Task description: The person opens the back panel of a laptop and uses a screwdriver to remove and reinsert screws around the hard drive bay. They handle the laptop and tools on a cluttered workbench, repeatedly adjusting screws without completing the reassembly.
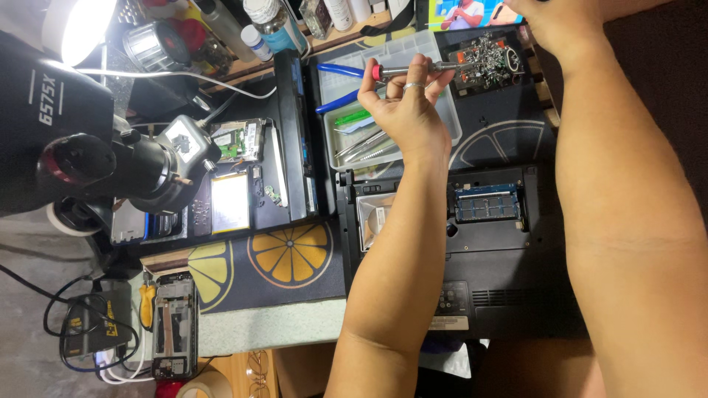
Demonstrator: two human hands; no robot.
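A clear plastic tray (450, 125) beyond the opened laptop (487, 250) holds tweezers, green picks and blue-handled pliers (341, 71). Above it, the left hand (405, 110) pinches a slim screwdriver (417, 70), its long axis lying crosswise, red cap left, tip right toward a small tray of screws (490, 59). The right hand (549, 18), nearer the screws, is cropped; its grip cannot be told.

An electronics repair workshop: opened laptop (472, 243), microscope (140, 166), dismantled phones (173, 324) and tool tray (346, 140).
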